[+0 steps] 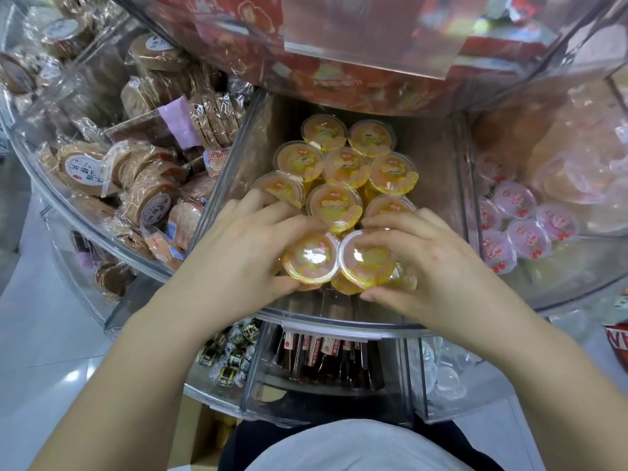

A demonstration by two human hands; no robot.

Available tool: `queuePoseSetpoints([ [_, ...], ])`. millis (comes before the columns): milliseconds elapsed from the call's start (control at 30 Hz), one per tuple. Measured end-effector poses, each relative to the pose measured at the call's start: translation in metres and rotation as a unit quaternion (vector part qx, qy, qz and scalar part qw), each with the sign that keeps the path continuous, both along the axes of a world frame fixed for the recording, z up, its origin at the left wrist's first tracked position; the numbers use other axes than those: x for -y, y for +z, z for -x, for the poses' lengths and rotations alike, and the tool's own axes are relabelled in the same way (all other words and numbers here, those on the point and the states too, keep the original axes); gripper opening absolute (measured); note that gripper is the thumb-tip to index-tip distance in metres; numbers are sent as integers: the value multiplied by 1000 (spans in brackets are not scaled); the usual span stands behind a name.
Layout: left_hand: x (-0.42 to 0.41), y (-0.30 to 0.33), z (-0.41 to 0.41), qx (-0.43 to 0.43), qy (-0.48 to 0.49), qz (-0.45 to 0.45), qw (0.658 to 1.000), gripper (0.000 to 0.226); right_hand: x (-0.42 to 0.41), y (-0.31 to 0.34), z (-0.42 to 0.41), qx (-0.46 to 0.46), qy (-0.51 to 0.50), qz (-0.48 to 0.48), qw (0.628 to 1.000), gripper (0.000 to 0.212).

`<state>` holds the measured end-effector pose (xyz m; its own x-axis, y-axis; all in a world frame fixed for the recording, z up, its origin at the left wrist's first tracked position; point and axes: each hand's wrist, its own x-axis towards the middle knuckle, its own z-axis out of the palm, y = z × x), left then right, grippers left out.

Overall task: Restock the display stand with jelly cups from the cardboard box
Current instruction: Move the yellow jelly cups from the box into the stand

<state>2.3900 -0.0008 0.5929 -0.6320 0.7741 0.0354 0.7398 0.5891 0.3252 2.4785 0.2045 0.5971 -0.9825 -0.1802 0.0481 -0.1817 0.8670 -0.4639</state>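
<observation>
Jelly cups, yellow-orange, round, clear-lidded and glossy, massed in the middle compartment of the clear plastic display stand [234,158]. About ten [345,166] lying flat behind. Left hand [238,253] curled around one cup [311,258] at the front edge; right hand [428,263] gripping another [367,258] touching it. Wrapped round brown cakes [149,198] left; six or so pink jelly cups [528,237] right.

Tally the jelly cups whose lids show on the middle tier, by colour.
Yellow jelly cups: 10 (more lie partly hidden underneath)
Pink jelly cups: 6 (one only faintly visible)
Total: 16
</observation>
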Motion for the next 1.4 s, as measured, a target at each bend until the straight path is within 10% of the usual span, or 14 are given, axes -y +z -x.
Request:
queuePoseSetpoints([
  [733, 8, 1, -10, 20, 45, -47, 998, 80, -5, 11, -6, 3, -23, 42, 999, 61],
  [900, 24, 7, -33, 64, 108, -197, 972, 46, -9, 21, -13, -61, -36, 67, 995, 36],
  [1167, 72, -29, -122, 88, 427, -420, 796, 14, 77, 18, -30, 76, 187, 226, 953, 17],
  [1400, 136, -153, -252, 156, 699, -400, 572, 31, 184, -111, -90, 331, 357, 149, 861, 20],
])
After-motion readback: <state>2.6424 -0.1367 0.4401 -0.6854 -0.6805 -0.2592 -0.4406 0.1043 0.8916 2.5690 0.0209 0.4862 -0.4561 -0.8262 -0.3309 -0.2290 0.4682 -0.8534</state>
